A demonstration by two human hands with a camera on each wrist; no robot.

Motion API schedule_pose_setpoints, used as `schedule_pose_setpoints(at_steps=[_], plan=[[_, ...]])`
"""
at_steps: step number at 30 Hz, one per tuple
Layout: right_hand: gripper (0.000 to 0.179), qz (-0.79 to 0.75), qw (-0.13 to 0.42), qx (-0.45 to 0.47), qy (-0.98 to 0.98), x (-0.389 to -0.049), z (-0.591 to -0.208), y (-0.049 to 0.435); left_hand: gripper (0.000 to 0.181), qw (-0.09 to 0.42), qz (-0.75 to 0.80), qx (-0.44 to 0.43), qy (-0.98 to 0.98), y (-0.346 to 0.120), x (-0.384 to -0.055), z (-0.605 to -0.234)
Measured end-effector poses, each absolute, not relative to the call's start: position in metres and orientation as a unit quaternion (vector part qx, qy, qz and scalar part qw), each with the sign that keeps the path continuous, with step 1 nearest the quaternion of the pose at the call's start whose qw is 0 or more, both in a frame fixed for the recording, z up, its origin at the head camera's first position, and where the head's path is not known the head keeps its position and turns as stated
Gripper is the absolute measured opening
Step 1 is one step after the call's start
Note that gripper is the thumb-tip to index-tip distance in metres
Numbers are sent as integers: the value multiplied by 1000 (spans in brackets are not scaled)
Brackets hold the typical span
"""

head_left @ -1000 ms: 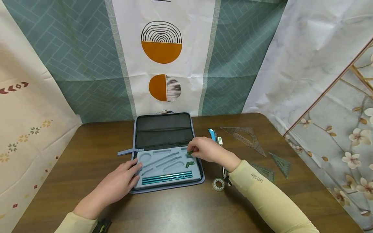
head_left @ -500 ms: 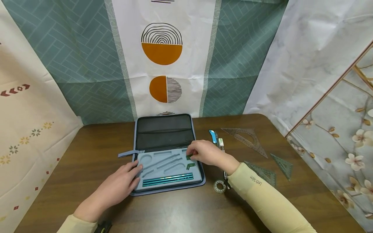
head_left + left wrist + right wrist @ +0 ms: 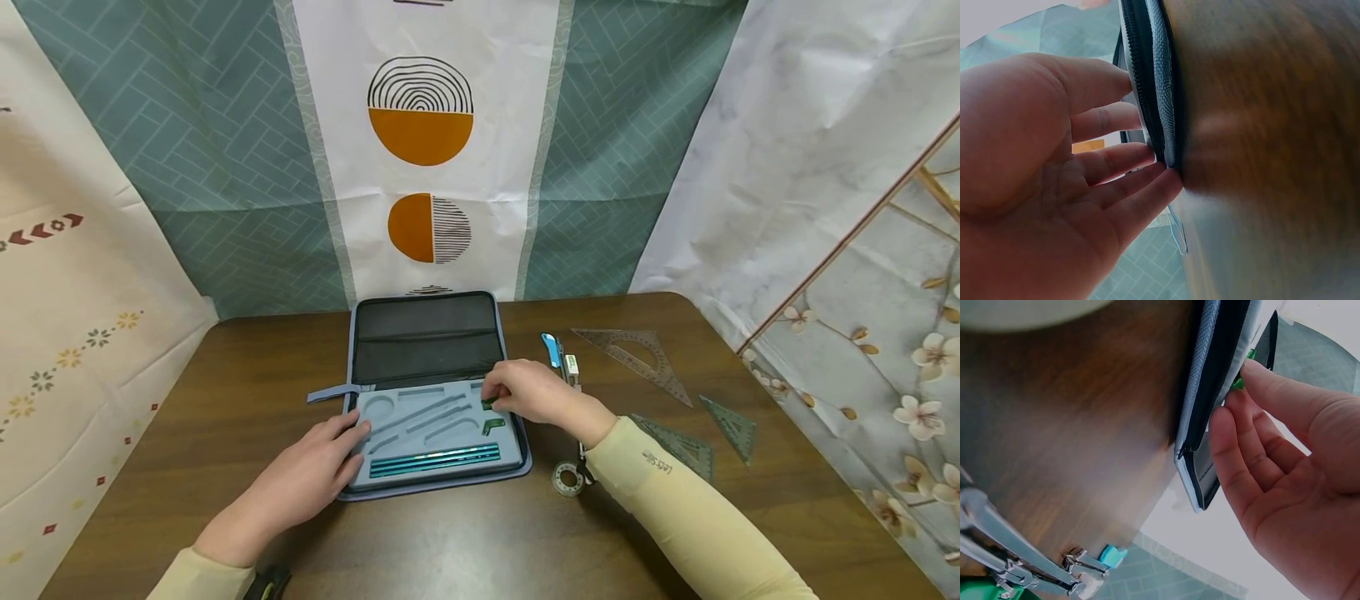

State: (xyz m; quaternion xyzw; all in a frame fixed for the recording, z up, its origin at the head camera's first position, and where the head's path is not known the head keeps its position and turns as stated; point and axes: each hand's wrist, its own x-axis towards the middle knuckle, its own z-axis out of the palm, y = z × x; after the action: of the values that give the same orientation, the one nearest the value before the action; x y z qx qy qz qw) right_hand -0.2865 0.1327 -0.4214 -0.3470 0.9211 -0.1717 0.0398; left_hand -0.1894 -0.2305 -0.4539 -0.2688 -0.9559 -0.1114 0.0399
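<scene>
A zippered case (image 3: 435, 492) lies unfolded on the table, with a grey-blue moulded tray (image 3: 442, 404) in its lower half. Dark teal pencils (image 3: 435, 461) fill the tray's front slot. A small green L-shaped piece (image 3: 492, 426) sits on the tray's right side. Just behind it, my right hand (image 3: 536, 392) pinches another small green piece (image 3: 1239, 380) between thumb and fingers, down at the tray; its exact kind is mostly hidden. My left hand (image 3: 315, 467) rests its fairly straight fingers on the case's left edge, and in the left wrist view the fingertips touch the zippered rim.
Right of the case lie a blue-capped tool (image 3: 551, 350), a white eraser (image 3: 572, 364), a metal compass (image 3: 1016, 544) and a round tape-like ring (image 3: 567, 479). Farther right are a clear set square (image 3: 641, 358) and green set squares (image 3: 731, 427) (image 3: 678, 446). A fabric strap (image 3: 333, 392) sticks out left.
My right hand has shifted slightly left and lower against the tray, still pinching the small green piece. The left hand stays on the case edge. The head view has shifted a little.
</scene>
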Motion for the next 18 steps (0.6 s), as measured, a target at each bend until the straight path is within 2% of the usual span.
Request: schedule_pose_setpoints(at_steps=[18], plan=[[13, -169, 40, -339, 925, -286, -423, 135, 45, 39, -119, -269, -955, -229, -187, -453]])
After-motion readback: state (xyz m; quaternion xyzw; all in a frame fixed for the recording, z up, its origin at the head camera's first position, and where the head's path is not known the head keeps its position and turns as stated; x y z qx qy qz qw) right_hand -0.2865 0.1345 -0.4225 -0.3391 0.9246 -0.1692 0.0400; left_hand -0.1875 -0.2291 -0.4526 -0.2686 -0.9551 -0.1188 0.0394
